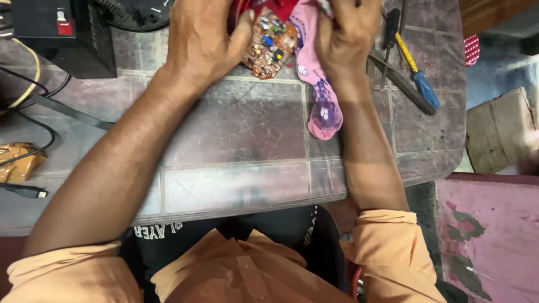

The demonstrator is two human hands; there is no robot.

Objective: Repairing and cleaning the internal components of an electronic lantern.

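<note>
My left hand [202, 42] rests at the far edge of a tiled table [241, 129], its thumb pressed against a brown circuit board [268, 44] studded with small coloured parts. A red casing [281, 7] shows just behind the board. My right hand [348, 36] grips a pink patterned cloth [317, 92] that hangs toward me across the table top. The fingertips of both hands are cut off by the frame's top edge.
A black box with a red switch [62, 33] and cables [33, 101] sit at the left. A yellow-and-blue screwdriver [415, 70] and dark metal tools [398, 78] lie at the right. Crumpled brown tape [19, 160] lies near the left edge. A pink surface [494, 235] is lower right.
</note>
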